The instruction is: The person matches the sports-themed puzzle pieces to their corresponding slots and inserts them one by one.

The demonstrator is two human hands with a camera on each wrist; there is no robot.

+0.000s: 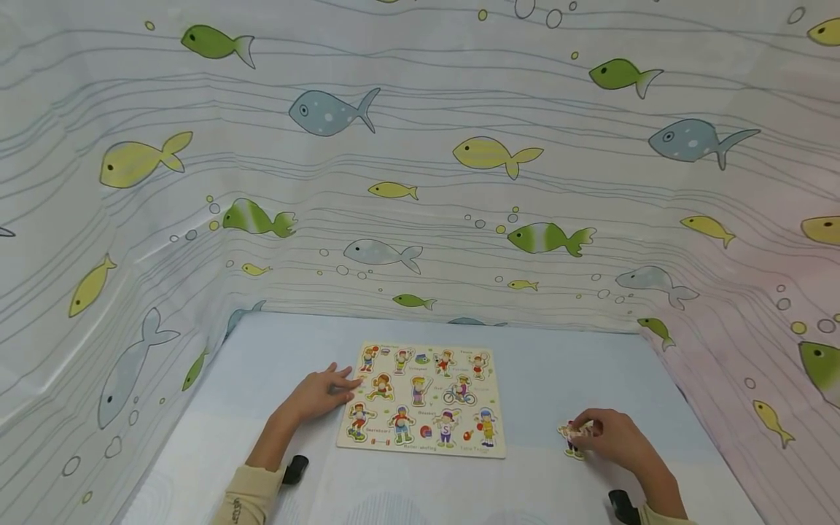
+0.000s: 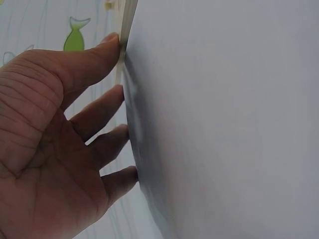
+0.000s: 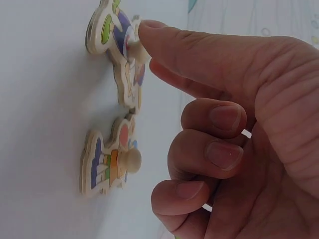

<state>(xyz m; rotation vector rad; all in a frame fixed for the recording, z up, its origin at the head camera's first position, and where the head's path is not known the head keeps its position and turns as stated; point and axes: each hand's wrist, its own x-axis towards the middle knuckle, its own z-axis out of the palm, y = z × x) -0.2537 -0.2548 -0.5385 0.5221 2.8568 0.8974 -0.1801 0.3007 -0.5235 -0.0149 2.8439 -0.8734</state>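
Observation:
A cream wooden peg puzzle board point(image 1: 346, 439) with cartoon sports figures lies on the table. My left hand point(image 1: 321, 394) rests at its left edge, fingers extended; in the left wrist view the thumb touches the board's edge point(image 2: 128, 15). Right of the board, my right hand point(image 1: 610, 436) is over two loose figure pieces. The right wrist view shows thumb and forefinger pinching the round knob of one puzzle piece point(image 3: 119, 31), with purple and green on it. The other three fingers curl inward. Beside it lies a second knobbed piece point(image 3: 105, 167) with an orange and blue figure.
The pale table point(image 1: 538, 379) meets fish-patterned sheeting point(image 1: 433, 211) at the back and both sides. Black wrist devices point(image 1: 295, 470) sit beside both forearms, at the cream sleeves.

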